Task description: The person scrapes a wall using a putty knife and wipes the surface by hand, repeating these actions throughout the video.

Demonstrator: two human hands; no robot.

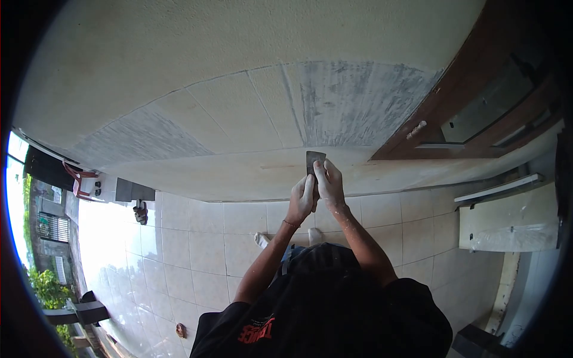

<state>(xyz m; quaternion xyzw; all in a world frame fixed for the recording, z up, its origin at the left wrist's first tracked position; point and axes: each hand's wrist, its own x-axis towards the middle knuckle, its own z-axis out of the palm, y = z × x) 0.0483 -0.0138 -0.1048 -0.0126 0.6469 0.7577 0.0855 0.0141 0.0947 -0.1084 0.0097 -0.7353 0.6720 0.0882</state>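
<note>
In front of my body I hold up a small dark grey sheet, apparently a piece of sandpaper (314, 159), slightly curved and roughly rectangular. My right hand (330, 184) is closed on it, thumb pressed flat against its face. Just beside, my left hand (302, 200) is also closed, its thumb at the sheet's lower edge. Both hands are dusted white. Beyond them stands a cream wall (233, 113) with a grey, streaked patch (364, 101) and a second scuffed patch (149, 134) farther left. The sheet appears apart from the wall.
A brown wooden door (394, 146) with a handle (416, 130) is at the right. Beige floor tiles (206, 250) lie below. A long, plastic-wrapped panel (507, 221) stands on the right. At left are a red chair (79, 179), shoes (141, 213) and a sandal (181, 330).
</note>
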